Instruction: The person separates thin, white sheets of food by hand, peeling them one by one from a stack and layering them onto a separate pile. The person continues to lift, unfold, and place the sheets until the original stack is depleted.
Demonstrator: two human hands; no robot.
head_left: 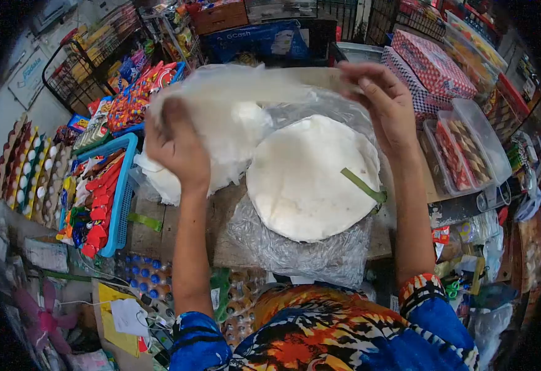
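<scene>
Both hands hold a thin white wrapper stretched above the worktop: left hand fingers pinch its ten o'clock edge, right hand fingers the one o'clock edge. Below lies the round stack on clear plastic. Best peeled slowly, evenly, lest it tear.

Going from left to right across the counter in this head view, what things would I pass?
Blue basket of red snack packets → left hand pinching a thin clear plastic bag → round white stack on crinkled plastic → right hand → clear tubs of biscuits.
</scene>
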